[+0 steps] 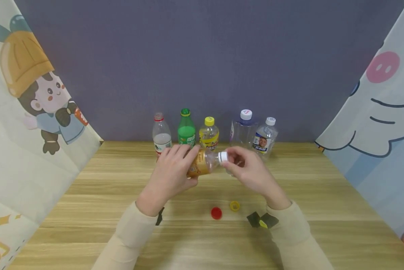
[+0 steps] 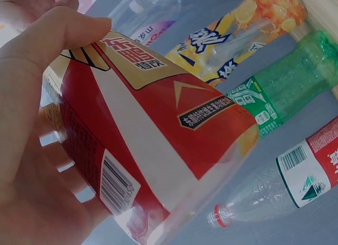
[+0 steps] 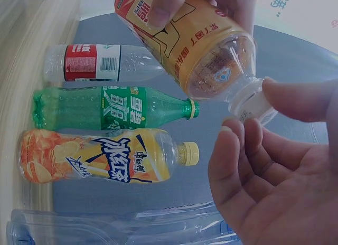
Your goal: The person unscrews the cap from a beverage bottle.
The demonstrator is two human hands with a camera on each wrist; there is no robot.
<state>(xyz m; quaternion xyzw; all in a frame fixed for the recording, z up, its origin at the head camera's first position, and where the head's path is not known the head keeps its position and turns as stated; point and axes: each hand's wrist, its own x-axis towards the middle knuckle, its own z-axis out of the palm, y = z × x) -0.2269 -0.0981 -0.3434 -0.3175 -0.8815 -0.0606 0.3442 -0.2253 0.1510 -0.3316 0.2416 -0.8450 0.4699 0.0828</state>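
Note:
My left hand [image 1: 171, 165] grips a clear plastic drink bottle [image 1: 198, 165] with a gold, red and white label [image 2: 142, 123], tipped on its side above the table. The bottle's neck points toward my right hand [image 1: 252, 170]. With thumb and fingertips, that hand pinches the white cap [image 1: 223, 156] at the bottle's mouth. In the right wrist view, the bottle's clear shoulder [image 3: 227, 71] shows droplets inside, and the thumb [image 3: 296, 100] lies along the cap's side.
Along the back stand a red-ringed clear bottle [image 1: 162, 135], a green bottle [image 1: 186, 129], a yellow-capped bottle [image 1: 209, 133], a large clear bottle [image 1: 242, 131] and a white-capped bottle [image 1: 265, 137]. A red cap [image 1: 216, 213] and a yellow cap [image 1: 234, 206] lie on the wooden table [image 1: 202, 243].

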